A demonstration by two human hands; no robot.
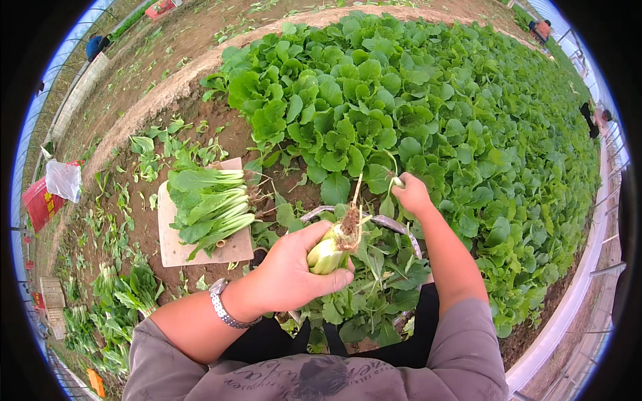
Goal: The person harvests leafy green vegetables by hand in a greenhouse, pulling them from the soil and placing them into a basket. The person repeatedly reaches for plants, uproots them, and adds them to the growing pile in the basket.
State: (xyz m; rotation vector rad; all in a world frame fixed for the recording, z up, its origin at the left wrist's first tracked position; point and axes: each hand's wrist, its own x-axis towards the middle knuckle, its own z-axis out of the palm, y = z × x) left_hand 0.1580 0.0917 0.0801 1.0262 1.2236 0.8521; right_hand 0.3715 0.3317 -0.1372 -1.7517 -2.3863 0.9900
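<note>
My left hand [301,270], with a metal watch at the wrist, is closed around a clump of leafy greens [323,255]. Pale stem bases and soil-caked roots stick out past its thumb, while the leaves are largely hidden below. My right hand [412,194] pinches a small plant [397,182] by its whitish base at the near edge of the growing bed [361,100]. Between my legs is a round-rimmed container [396,225] with loose leaves [381,285] in it. To the left, a pale board [170,253] carries rooted greens [215,205] laid side by side, roots toward the right.
Tied bundles of greens [108,301] lie on the soil at lower left. Beyond them are a red bag [40,205] and a translucent plastic bag [63,180]. People [95,46] crouch far off on both sides. A plastic-covered edge [562,316] curves along the right.
</note>
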